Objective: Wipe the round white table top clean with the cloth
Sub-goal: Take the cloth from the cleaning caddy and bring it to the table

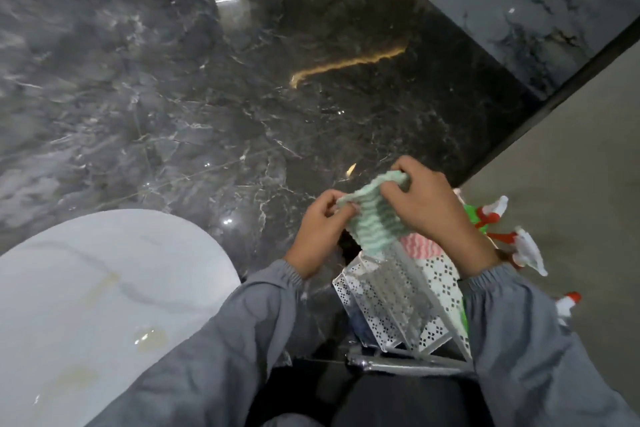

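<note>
1. Dark grey marble floor (173, 97) fills most of the view; the round white tabletop (86, 288) sits at the lower left, with pale yellowish smears and a wet patch on it, so by my judgement no wiping has begun.
2. Both hands hold the mint-green cloth (372, 218) in the air to the right of the tabletop, above a perforated white caddy (381, 305); red-and-white spray bottles (498, 236) stand just beside it.
3. Left hand (320, 232) is curled, pinching 1 upper corner between thumb and fingers; right hand (433, 204) is closed over the opposite top edge; the cloth hangs between them.
4. Ribbed and fluffy, the cloth looks light, soft and limp; it should bunch easily and grip well, with no risk of breaking.
5. Best hold, I judge: fold it into a pad and press with a flat palm, since pinched corners would let it drag and roll up over the wet patch.
</note>
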